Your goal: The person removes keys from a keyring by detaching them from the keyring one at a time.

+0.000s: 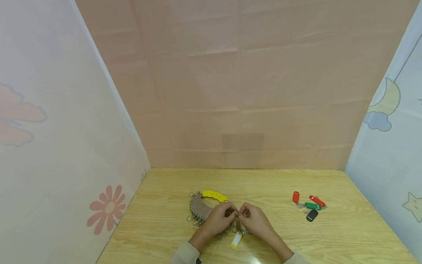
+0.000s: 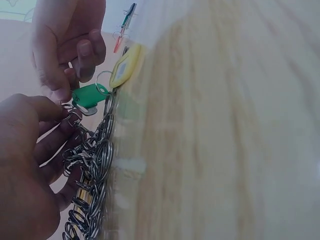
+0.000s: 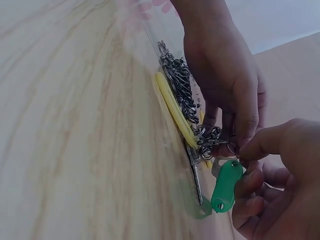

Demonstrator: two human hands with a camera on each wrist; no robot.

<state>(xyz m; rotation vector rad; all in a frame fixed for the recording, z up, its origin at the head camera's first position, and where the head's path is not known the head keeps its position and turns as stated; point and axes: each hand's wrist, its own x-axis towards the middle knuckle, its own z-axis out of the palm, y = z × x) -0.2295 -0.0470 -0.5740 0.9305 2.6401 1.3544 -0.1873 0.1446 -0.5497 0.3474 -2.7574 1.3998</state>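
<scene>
A crescent-shaped metal key holder plate (image 1: 199,206) with a yellow handle (image 1: 214,195) lies on the table. Dark metal rings (image 2: 85,165) crowd its curved edge. My left hand (image 1: 219,219) is over the plate's right end, thumb and finger pinching a small ring there. Meeting it fingertip to fingertip, my right hand (image 1: 256,220) pinches the ring end of a green key tag (image 3: 227,185). A key (image 3: 217,166) hangs beside that tag; the exact contact between the rings is hidden by fingers. Below the hands lies a yellow key tag (image 1: 236,240) with a white label.
To the right on the wooden table (image 1: 349,234) lie a red tag (image 1: 296,197), another red tag (image 1: 317,201), a green tag (image 1: 313,206) and a black tag (image 1: 311,215), with keys. Patterned side panels and a beige back panel (image 1: 250,91) enclose the table.
</scene>
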